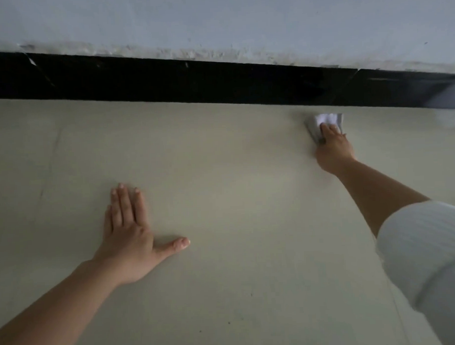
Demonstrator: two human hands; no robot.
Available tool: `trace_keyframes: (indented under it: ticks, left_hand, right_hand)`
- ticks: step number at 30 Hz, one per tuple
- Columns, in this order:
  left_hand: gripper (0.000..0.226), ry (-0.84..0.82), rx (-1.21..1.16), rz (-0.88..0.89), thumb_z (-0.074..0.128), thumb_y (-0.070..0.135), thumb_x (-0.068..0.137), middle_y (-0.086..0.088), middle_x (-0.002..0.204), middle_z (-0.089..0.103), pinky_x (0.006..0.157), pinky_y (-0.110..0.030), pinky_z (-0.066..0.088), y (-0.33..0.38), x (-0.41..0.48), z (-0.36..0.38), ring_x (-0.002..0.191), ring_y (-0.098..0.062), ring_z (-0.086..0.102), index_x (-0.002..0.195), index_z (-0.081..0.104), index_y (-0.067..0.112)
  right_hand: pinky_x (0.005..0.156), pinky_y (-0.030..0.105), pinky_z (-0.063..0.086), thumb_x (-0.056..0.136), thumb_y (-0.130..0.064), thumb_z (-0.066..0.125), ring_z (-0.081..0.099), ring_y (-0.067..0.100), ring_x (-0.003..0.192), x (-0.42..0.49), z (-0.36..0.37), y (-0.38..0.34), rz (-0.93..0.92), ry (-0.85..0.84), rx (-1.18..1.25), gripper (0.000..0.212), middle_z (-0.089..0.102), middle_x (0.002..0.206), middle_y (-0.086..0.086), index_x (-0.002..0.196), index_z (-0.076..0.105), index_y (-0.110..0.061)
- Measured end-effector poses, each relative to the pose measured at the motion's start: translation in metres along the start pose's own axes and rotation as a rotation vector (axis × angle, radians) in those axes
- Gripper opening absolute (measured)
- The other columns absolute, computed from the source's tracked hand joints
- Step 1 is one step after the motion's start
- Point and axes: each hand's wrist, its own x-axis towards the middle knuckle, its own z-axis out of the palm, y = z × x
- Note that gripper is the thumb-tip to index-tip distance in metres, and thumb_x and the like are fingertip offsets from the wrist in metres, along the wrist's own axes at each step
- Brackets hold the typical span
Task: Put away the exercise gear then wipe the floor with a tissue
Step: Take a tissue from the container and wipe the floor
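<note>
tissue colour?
The tissue is white, shaded grey on its left side; head view.
</note>
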Motion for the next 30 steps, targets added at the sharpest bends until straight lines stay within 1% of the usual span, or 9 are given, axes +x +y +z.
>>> trace_keyframes:
  ticks: [4, 10, 12, 16, 18, 20, 24, 26, 30]
  left_hand:
    - [0.138, -0.053, 0.023, 0.029, -0.016, 0.098, 0.023, -0.021, 0.138, -0.044, 0.114, -0.041, -0.012, 0.001, 0.0, -0.003, 0.133, -0.031, -0.038, 0.123, -0.044, 0.007]
    - [0.135, -0.094, 0.017, 0.018, -0.018, 0.097, 0.023, -0.017, 0.127, -0.053, 0.113, -0.042, -0.013, -0.001, 0.002, -0.008, 0.125, -0.028, -0.045, 0.119, -0.049, 0.007]
    - [0.137, -0.089, -0.003, 0.011, -0.017, 0.097, 0.022, -0.018, 0.131, -0.051, 0.114, -0.042, -0.012, -0.001, 0.001, -0.009, 0.127, -0.028, -0.044, 0.121, -0.047, 0.007]
    - [0.151, -0.086, -0.056, -0.01, -0.014, 0.099, 0.024, -0.027, 0.149, -0.027, 0.115, -0.044, -0.008, 0.003, -0.002, -0.011, 0.139, -0.036, -0.026, 0.14, -0.026, 0.002]
    - [0.157, -0.099, -0.07, -0.013, -0.012, 0.1, 0.024, -0.028, 0.15, -0.022, 0.114, -0.043, -0.008, 0.004, -0.002, -0.014, 0.141, -0.037, -0.022, 0.145, -0.016, 0.0]
    - [0.156, -0.109, -0.09, -0.013, -0.001, 0.101, 0.026, -0.027, 0.15, -0.024, 0.114, -0.043, -0.01, 0.006, -0.002, -0.019, 0.14, -0.036, -0.025, 0.145, -0.017, 0.001]
    - [0.14, -0.127, -0.049, -0.02, 0.039, 0.091, 0.057, -0.025, 0.147, -0.032, 0.114, -0.043, -0.012, 0.007, -0.004, -0.024, 0.138, -0.036, -0.029, 0.142, -0.024, 0.0]
    - [0.136, -0.109, -0.042, -0.007, 0.044, 0.086, 0.061, -0.025, 0.148, -0.032, 0.114, -0.042, -0.012, 0.006, -0.005, -0.023, 0.139, -0.035, -0.029, 0.142, -0.024, 0.001]
    - [0.136, -0.067, -0.068, 0.024, 0.046, 0.085, 0.061, -0.026, 0.148, -0.03, 0.114, -0.042, -0.011, 0.004, -0.005, -0.016, 0.139, -0.036, -0.028, 0.142, -0.024, 0.001]
  right_hand:
    - [0.113, 0.045, 0.026, 0.087, -0.002, 0.047, 0.023, 0.037, 0.139, 0.027, -0.011, -0.032, 0.061, -0.031, -0.016, 0.062, 0.023, 0.152, 0.014, 0.144, 0.029, -0.012]
    - [0.11, 0.043, 0.028, 0.083, 0.005, 0.04, 0.028, 0.03, 0.138, -0.015, 0.014, -0.105, -0.308, 0.016, 0.023, 0.066, 0.024, 0.154, 0.003, 0.142, 0.034, -0.024]
    - [0.112, 0.04, 0.023, 0.082, 0.008, 0.041, 0.025, 0.027, 0.14, -0.046, 0.027, -0.12, -0.477, -0.025, 0.014, 0.069, 0.026, 0.154, -0.001, 0.143, 0.036, -0.025]
    - [0.118, 0.038, 0.016, 0.085, 0.007, 0.039, 0.016, 0.022, 0.146, -0.11, 0.042, -0.117, -0.678, -0.171, 0.005, 0.07, 0.024, 0.156, -0.01, 0.145, 0.033, -0.029]
    - [0.119, 0.037, 0.016, 0.085, 0.007, 0.039, 0.012, 0.02, 0.147, -0.145, 0.046, -0.102, -0.684, -0.217, -0.013, 0.073, 0.022, 0.155, -0.012, 0.147, 0.03, -0.03]
    - [0.119, 0.035, 0.012, 0.087, 0.005, 0.039, 0.006, 0.017, 0.147, -0.178, 0.046, -0.087, -0.64, -0.259, -0.031, 0.073, 0.017, 0.156, -0.015, 0.148, 0.024, -0.033]
    - [0.117, 0.028, 0.006, 0.087, 0.006, 0.036, -0.006, 0.01, 0.144, -0.214, 0.043, -0.072, -0.586, -0.291, -0.039, 0.077, 0.007, 0.157, -0.017, 0.149, 0.016, -0.035]
    - [0.119, 0.028, 0.009, 0.087, 0.007, 0.034, -0.007, 0.008, 0.145, -0.21, 0.04, -0.072, -0.538, -0.297, -0.038, 0.078, 0.001, 0.157, -0.019, 0.149, 0.012, -0.036]
    - [0.115, 0.041, 0.024, 0.086, 0.006, 0.036, 0.005, 0.022, 0.147, -0.158, 0.03, -0.077, -0.394, -0.222, 0.0, 0.077, 0.005, 0.16, -0.008, 0.149, 0.017, -0.032]
